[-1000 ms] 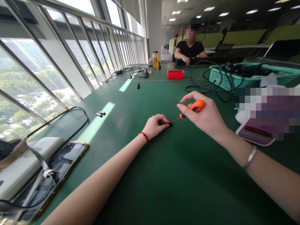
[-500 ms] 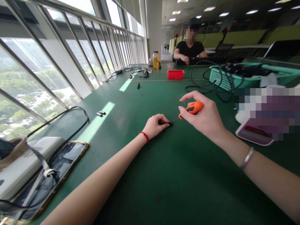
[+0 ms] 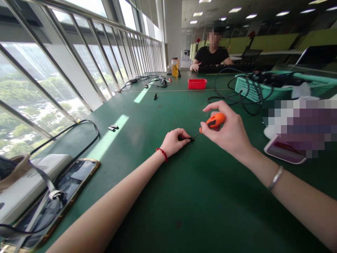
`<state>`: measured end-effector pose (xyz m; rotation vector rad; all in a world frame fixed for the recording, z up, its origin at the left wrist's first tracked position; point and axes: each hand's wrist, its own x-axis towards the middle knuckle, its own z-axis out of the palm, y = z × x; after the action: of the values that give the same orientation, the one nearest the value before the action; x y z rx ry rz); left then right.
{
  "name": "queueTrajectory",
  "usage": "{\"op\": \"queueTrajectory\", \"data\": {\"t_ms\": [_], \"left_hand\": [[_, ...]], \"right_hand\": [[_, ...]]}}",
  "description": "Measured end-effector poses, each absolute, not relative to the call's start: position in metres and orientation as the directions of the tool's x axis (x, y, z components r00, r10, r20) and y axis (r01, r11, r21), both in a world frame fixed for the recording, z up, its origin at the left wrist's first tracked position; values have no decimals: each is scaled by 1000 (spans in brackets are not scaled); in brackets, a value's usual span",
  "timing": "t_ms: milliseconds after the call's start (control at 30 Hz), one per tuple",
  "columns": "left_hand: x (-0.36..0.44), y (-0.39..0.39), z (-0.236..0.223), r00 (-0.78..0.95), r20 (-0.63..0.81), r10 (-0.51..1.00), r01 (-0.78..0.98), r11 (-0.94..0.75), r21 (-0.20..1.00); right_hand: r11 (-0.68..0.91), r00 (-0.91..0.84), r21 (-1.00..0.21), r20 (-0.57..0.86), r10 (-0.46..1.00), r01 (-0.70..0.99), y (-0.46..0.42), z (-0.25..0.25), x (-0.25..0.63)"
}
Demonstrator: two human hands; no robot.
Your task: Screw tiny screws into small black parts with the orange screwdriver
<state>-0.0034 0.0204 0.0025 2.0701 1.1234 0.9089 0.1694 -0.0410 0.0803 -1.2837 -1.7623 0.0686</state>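
On the green table top (image 3: 147,196), my left hand (image 3: 175,140) pinches a small black part (image 3: 191,139) and keeps it down against the surface. Most of that part is covered by the fingers, so its kind cannot be made out. My right hand (image 3: 230,128) holds a screwdriver (image 3: 216,120) by its orange and black handle, thumb on one side and index finger raised away from the grip. The thin shaft slants down to the left, its tip at the right end of the black part.
Small clips (image 3: 113,128) and a black piece (image 3: 155,96) lie ahead. A red tray (image 3: 197,84) and a jar (image 3: 175,66) stand farther back. Right are a teal basket (image 3: 246,86) with cables and a purple-screened device (image 3: 285,150); left, a phone (image 3: 76,179). A person (image 3: 212,52) sits opposite.
My right hand and the screwdriver handle have shifted slightly left, with the tip still at the black part. My left hand stays put. The person opposite has moved a hand outward.
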Motion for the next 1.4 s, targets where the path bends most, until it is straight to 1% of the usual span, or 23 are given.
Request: {"op": "queueTrajectory", "data": {"t_ms": [100, 300, 533, 733, 833, 967, 1167, 1233, 1400], "left_hand": [[-3, 21, 2, 403, 283, 870, 449, -457, 768], [-3, 22, 1, 407, 287, 867, 433, -460, 775], [-2, 18, 4, 386, 281, 878, 468, -450, 761], [-3, 18, 3, 398, 293, 869, 463, -466, 754], [-4, 19, 3, 400, 290, 870, 469, -465, 751], [-4, 20, 2, 394, 298, 869, 482, -472, 738], [-4, 20, 1, 399, 301, 866, 472, -475, 742], [-4, 20, 1, 401, 295, 867, 475, -472, 743], [-4, 20, 2, 400, 300, 866, 475, -475, 741]], "right_hand": [[480, -40, -527, 644, 764, 701, -39, 78, 170], [422, -12, -530, 612, 791, 735, -39, 75, 168], [499, -36, -531, 659, 751, 685, -37, 73, 168], [422, 16, -539, 629, 777, 729, -41, 74, 165], [456, 20, -544, 658, 753, 704, -40, 73, 165], [520, 7, -521, 711, 704, 677, -36, 70, 168], [423, 57, -558, 649, 759, 714, -38, 74, 166], [414, 60, -566, 638, 767, 713, -39, 74, 165], [479, 24, -562, 665, 746, 674, -36, 71, 168]]}}
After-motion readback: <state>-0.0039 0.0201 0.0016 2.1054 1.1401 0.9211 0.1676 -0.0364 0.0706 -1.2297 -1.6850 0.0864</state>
